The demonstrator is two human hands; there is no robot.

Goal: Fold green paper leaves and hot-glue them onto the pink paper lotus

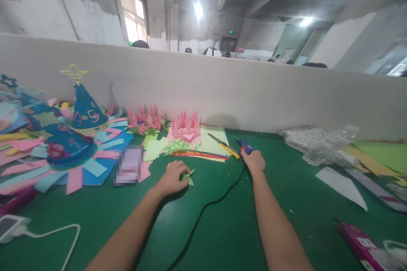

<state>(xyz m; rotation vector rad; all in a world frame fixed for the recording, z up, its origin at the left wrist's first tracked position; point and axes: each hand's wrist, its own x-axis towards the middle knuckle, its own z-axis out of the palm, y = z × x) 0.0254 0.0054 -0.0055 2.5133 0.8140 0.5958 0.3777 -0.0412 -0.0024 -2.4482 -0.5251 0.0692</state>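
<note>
Left hand (173, 176): rests on the green table (286, 220), fingers curled and pinching a small green paper piece (188, 176) at the fingertips.
Green paper piece: folded, with pointed tips; held low against the table top, just in front of the stack of coloured sheets (211, 146).
Right hand (254, 161): closed in a fist round the handle of a blue glue gun (244, 144), well right of the left hand.
Glue gun: nozzle end points away towards the partition (222, 84); it lies at the right edge of the coloured sheets.
Black cord (203, 209): runs from the glue gun back across the table between the two forearms.
Yellow-handled cutting tool (224, 145): lies on the sheets, just left of the glue gun; scissors or knife, cannot tell.
Pink paper flowers (186, 126): two clusters against the partition, beyond the left hand.
Blue cone hats (87, 110): two, far left, on strips of pink and blue paper.
White charger (11, 226): near left edge, its cable trailing right.
Clear plastic bottle (330, 144): on its side, far right.
White paper triangle (341, 186): flat on the table, right of the right forearm.
</note>
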